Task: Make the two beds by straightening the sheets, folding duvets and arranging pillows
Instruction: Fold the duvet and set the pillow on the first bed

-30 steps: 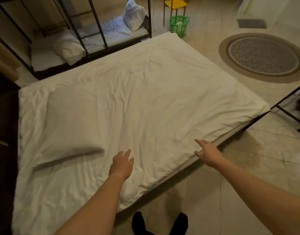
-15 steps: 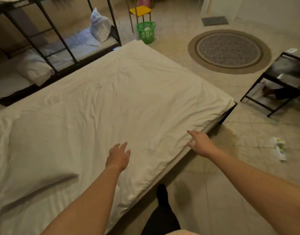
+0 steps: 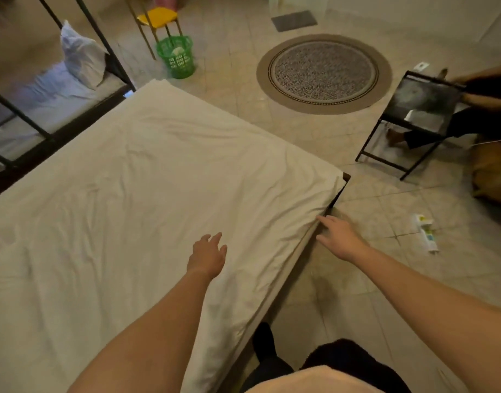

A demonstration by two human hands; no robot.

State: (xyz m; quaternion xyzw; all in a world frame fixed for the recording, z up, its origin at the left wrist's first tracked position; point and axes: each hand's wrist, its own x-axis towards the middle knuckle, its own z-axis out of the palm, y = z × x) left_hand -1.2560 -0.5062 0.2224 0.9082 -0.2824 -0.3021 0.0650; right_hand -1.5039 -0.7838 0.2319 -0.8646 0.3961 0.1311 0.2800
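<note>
A white duvet (image 3: pixel 147 199) lies spread flat over the near bed, with light wrinkles. My left hand (image 3: pixel 208 256) hovers over it near the bed's right edge, fingers apart, holding nothing. My right hand (image 3: pixel 338 236) reaches out beside the bed's edge near the foot corner (image 3: pixel 340 180), fingers spread, fingertips at the hanging cloth. The second bed (image 3: pixel 53 95) is a black metal bunk at the upper left, with a rumpled sheet and a white pillow (image 3: pixel 80 59) propped upright at its end.
A green basket (image 3: pixel 177 56) and a yellow chair (image 3: pixel 157 18) stand beyond the bed. A round rug (image 3: pixel 324 73) lies on the tiled floor. A black-framed side table (image 3: pixel 416 114) and a seated person's legs (image 3: pixel 470 120) are at right. A small packet (image 3: pixel 425 232) lies on the floor.
I have moved along the bed toward its foot; both hands have shifted right, the right hand now near the foot corner. The lump of the pillow under the duvet has left the view.
</note>
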